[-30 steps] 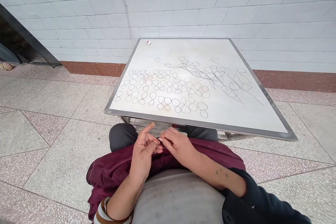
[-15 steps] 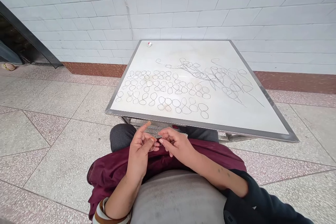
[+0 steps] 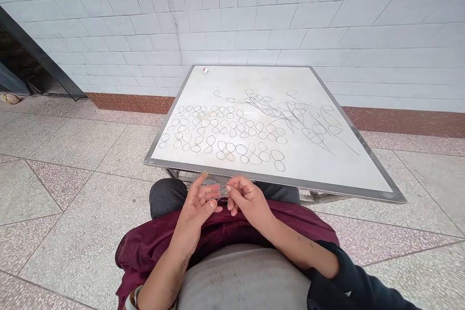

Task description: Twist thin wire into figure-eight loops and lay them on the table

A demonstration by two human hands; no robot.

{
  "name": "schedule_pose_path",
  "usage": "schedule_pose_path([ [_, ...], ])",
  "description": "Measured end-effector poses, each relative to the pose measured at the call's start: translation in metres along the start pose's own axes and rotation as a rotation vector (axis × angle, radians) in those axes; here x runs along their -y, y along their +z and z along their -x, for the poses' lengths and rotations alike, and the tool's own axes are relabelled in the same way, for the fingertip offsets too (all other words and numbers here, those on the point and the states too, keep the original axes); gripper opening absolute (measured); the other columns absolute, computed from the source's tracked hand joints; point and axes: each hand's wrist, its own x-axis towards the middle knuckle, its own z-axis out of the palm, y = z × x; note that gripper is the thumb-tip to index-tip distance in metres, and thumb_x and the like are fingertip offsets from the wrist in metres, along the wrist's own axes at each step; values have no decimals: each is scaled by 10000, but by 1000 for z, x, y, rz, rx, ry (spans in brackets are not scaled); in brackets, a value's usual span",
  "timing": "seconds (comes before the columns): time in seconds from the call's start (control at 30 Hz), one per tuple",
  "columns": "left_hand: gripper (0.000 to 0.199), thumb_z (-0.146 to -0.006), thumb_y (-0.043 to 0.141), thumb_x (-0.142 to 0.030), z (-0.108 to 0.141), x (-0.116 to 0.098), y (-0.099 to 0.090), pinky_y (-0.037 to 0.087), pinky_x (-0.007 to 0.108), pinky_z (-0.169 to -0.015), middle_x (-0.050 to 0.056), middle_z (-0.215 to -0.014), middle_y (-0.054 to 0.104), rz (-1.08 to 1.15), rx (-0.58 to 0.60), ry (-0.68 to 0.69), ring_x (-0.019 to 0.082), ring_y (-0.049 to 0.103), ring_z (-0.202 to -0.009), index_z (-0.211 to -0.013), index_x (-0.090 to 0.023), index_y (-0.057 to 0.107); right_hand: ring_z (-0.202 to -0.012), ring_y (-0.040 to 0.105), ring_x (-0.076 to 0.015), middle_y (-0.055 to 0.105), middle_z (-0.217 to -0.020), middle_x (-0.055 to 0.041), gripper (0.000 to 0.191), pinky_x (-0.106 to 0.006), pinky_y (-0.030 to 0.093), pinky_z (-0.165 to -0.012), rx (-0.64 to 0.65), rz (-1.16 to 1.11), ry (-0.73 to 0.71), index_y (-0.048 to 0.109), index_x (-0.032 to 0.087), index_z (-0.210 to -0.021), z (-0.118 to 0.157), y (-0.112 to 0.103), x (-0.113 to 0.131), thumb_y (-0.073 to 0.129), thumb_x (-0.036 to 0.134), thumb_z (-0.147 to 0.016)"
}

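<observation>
A thin wire bent into rounded loops is held between my hands above my lap, just in front of the table. My left hand has its index finger raised and its other fingers extended behind the larger loop. The left thumb rests at that loop's lower edge, holding it loosely. With thumb and index finger, my right hand pinches the smaller loop on the right, partly hidden by the fingers. Several wire figure-eights lie in rows on the white table. Farther right, a tangle of longer wires spreads out.
A metal rim edges the table, close to my knees. A small white-and-red object sits in its far left corner. Behind stands a white tiled wall. Part of another person's foot shows at the far left.
The larger loop has turned and moved up in my left hand, whose thumb has loosened from a tighter pinch. My right hand has shifted slightly right. The camera view has tilted up a little.
</observation>
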Motion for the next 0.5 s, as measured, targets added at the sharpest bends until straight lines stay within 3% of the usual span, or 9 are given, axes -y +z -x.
schedule_pose_path([
  [0.1,670,-744,755,-241,-2,11,2,463,324,-916,52,-1153,613,-5,-87,49,185,551,-1071,-1345,-298,463,-513,601,-81,557,-676,63,268,-200,540,-454,-39,-177,39,522,202,-845,-2,3,0,658,432,-819],
  [0.27,427,-783,717,-285,-7,22,10,466,266,-817,2,-860,655,29,-256,100,138,598,-868,-1191,-242,598,-616,625,-101,565,-727,44,288,-204,545,-493,12,-219,76,525,202,-837,2,8,-1,671,449,-811],
  [0.37,385,-800,697,-302,-6,18,7,448,229,-698,-7,-800,648,-8,-282,128,118,580,-765,-1167,-222,613,-678,601,-113,563,-762,24,254,-192,508,-489,72,-119,50,569,206,-886,5,6,0,637,446,-839],
  [0.5,396,-809,685,-300,-2,12,1,421,224,-650,-17,-759,632,-74,-222,121,119,575,-736,-1188,-220,603,-579,502,-76,541,-761,31,239,-190,440,-485,117,-39,6,627,225,-1023,2,-1,2,616,405,-865],
])
